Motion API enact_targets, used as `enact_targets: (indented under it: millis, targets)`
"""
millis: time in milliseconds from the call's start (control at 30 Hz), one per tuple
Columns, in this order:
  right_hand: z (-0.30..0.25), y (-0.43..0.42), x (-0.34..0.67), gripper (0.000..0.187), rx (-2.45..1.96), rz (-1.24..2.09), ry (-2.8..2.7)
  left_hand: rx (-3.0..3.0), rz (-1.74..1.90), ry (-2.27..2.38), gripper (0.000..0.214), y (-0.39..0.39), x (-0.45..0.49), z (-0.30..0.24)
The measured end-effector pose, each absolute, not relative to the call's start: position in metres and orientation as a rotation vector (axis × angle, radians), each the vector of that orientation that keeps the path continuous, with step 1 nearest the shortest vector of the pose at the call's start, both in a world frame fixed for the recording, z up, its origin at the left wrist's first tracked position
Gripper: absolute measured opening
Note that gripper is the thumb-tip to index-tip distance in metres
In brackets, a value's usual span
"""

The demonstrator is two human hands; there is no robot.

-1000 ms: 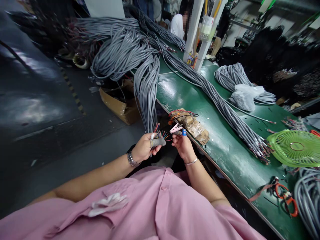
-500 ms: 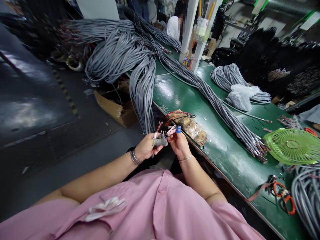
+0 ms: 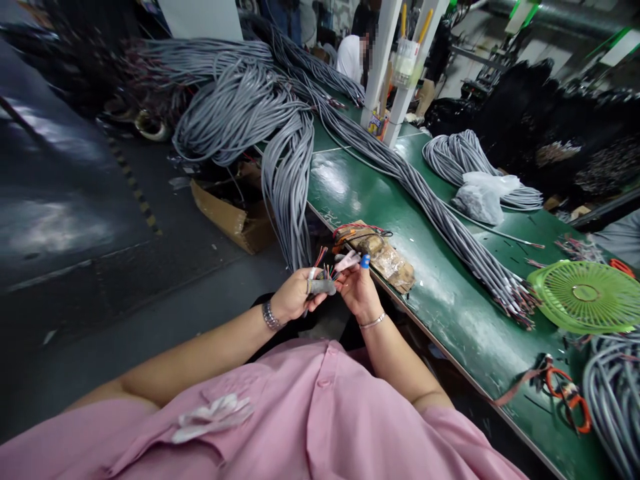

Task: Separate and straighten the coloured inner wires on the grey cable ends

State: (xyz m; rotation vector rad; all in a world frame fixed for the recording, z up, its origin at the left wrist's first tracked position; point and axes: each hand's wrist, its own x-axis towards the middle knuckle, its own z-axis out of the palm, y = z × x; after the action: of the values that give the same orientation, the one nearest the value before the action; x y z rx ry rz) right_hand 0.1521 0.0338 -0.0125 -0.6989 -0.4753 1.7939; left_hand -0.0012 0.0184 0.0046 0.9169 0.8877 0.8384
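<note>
My left hand (image 3: 294, 295) is closed around the end of a grey cable, with a grey cover on its thumb. Thin coloured wires (image 3: 327, 271) fan out from the grip toward the other hand. Close beside it, my right hand (image 3: 362, 292) pinches a small pale pink tool (image 3: 347, 262) whose exact kind I cannot make out. A blue cover (image 3: 365, 261) wraps one of the right fingertips. Both hands are held in front of my body at the table's edge, and the fingers partly hide the wire tips.
A taped brown block (image 3: 387, 259) with wires sits on the green table (image 3: 450, 303) edge. Grey cable bundles (image 3: 400, 173) lie across it. Farther right are a green fan (image 3: 583, 293) and orange-handled scissors (image 3: 567, 393). A cardboard box (image 3: 220, 213) stands on the floor. Someone in white is behind.
The right hand has shifted slightly to the right, and its blue-covered fingertip has lifted a little away from the wires. The pink tool has turned in the fingers. The left hand keeps its hold.
</note>
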Motion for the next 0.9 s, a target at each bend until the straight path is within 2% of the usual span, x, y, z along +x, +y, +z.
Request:
enact_targets:
  millis: [100,233,300,533,900]
  targets:
    - [-0.009,0.03,0.155,0.056,-0.676,1.834,-0.479,0.921,0.83,0.899,0.026,0.014,-0.004,0.008]
    - [-0.007,0.026,0.155,0.034,-0.688,1.771,-0.529,0.916,0.836,0.929,0.023,0.01,-0.006,0.008]
    - [-0.007,0.026,0.154,0.03,-0.711,1.712,-0.553,0.907,0.849,0.938,0.021,0.01,-0.006,0.008]
    - [-0.005,0.031,0.157,0.043,-0.85,1.718,-0.51,0.919,0.862,0.929,0.024,0.013,-0.007,0.01]
    - [-0.003,0.029,0.154,0.031,-0.785,1.636,-0.521,0.979,0.847,0.843,0.026,0.028,0.0,0.006]
